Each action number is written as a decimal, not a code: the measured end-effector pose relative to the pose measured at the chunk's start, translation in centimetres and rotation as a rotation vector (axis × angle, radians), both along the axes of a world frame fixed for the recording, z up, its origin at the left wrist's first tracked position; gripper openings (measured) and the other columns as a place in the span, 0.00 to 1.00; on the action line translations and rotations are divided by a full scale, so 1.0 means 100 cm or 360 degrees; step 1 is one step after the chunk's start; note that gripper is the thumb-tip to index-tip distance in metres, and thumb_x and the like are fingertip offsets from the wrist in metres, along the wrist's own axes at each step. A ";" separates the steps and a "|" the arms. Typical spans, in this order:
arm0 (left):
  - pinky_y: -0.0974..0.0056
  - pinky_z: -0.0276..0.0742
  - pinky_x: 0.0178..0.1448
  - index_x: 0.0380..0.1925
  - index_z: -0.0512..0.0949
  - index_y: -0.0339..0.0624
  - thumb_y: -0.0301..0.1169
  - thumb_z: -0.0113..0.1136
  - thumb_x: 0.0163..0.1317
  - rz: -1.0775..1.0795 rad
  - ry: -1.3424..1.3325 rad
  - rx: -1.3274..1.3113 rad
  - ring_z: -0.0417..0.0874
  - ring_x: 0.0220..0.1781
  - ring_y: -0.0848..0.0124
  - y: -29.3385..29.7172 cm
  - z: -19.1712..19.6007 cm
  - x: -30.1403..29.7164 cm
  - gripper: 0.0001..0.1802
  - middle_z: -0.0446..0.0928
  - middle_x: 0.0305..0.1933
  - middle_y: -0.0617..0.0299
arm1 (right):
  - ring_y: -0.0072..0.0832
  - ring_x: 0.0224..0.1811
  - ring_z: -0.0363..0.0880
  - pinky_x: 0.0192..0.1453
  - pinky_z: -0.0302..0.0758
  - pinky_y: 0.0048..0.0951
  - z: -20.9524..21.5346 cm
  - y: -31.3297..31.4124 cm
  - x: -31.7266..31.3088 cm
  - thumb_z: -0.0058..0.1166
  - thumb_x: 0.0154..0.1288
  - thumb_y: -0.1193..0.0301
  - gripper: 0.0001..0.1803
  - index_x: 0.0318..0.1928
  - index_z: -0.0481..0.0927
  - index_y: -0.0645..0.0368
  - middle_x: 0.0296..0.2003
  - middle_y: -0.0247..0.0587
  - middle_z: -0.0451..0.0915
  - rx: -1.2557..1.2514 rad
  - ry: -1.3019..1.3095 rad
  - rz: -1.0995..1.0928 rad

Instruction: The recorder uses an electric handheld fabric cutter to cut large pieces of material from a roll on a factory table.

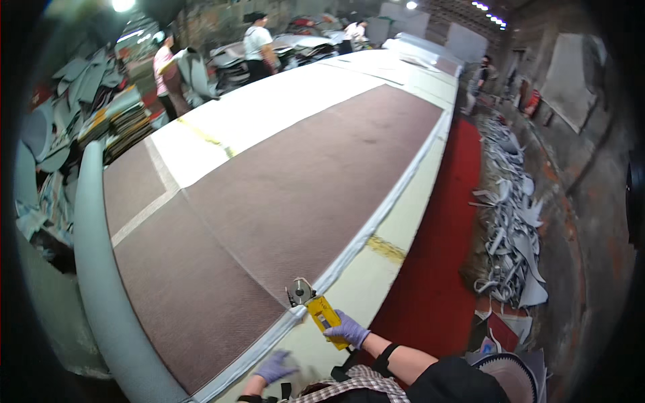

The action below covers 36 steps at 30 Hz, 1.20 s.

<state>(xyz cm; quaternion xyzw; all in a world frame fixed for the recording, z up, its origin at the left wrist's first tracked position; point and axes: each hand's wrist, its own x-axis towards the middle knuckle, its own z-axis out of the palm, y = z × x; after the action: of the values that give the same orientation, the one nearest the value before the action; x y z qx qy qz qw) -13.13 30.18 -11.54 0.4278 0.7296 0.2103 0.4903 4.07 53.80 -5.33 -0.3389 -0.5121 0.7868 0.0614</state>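
Note:
In a purple glove, my right hand (348, 329) is wrapped round the yellow body of an electric rotary cutter (325, 321). The cutter's round metal blade (302, 291) sits at the edge of a large brown ribbed carpet sheet (295, 181), where a crease crosses the sheet and meets its pale rolled border (349, 264). My left hand (275, 368), gloved in purple too, is slightly blurred. It hovers with fingers apart by the pale border, nearer to me, and holds nothing visible.
The sheet lies on a long pale table (430, 158). A thick grey-green roll (101, 269) runs along its left end. Right of the table are red flooring (450, 235) and a heap of grey offcuts (510, 221). Several people stand by the far side, one in a white shirt (257, 43).

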 end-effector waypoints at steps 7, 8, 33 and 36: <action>0.68 0.71 0.53 0.51 0.73 0.42 0.37 0.62 0.58 -0.0155 -0.1439 -0.0219 0.74 0.46 0.76 0.120 0.074 0.185 0.22 0.77 0.44 0.65 | 0.28 0.36 0.77 0.43 0.77 0.32 0.092 0.027 0.097 0.61 0.49 0.72 0.27 0.51 0.67 0.57 0.37 0.36 0.74 -0.0334 0.0601 -0.0479; 0.71 0.73 0.47 0.46 0.77 0.42 0.41 0.62 0.57 -0.0354 -0.1000 -0.0288 0.75 0.40 0.78 0.138 0.093 0.185 0.19 0.78 0.37 0.68 | 0.30 0.37 0.77 0.43 0.77 0.32 0.098 0.045 0.123 0.61 0.50 0.71 0.28 0.52 0.66 0.57 0.37 0.38 0.74 -0.0297 0.0712 -0.0494; 0.69 0.66 0.19 0.15 0.74 0.39 0.42 0.63 0.56 0.1172 -0.0043 0.0622 0.70 0.14 0.76 0.624 0.092 0.231 0.20 0.69 0.12 0.64 | 0.39 0.39 0.78 0.45 0.80 0.42 0.076 0.563 0.577 0.57 0.53 0.74 0.24 0.50 0.66 0.65 0.38 0.47 0.75 -0.0269 0.0670 -0.1551; 0.69 0.69 0.19 0.18 0.76 0.36 0.44 0.62 0.56 0.1084 0.0028 0.0387 0.73 0.14 0.74 0.760 0.092 0.251 0.21 0.71 0.14 0.63 | 0.40 0.37 0.78 0.44 0.79 0.42 0.077 0.647 0.603 0.57 0.50 0.72 0.26 0.50 0.65 0.65 0.37 0.48 0.74 -0.0191 0.0622 -0.1677</action>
<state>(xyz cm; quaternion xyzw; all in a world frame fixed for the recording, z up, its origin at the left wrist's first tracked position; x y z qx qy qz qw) 11.92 106.18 -2.30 0.2170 0.8042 0.4431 0.3314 64.35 118.46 2.40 -0.3998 -0.2071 0.7257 0.5202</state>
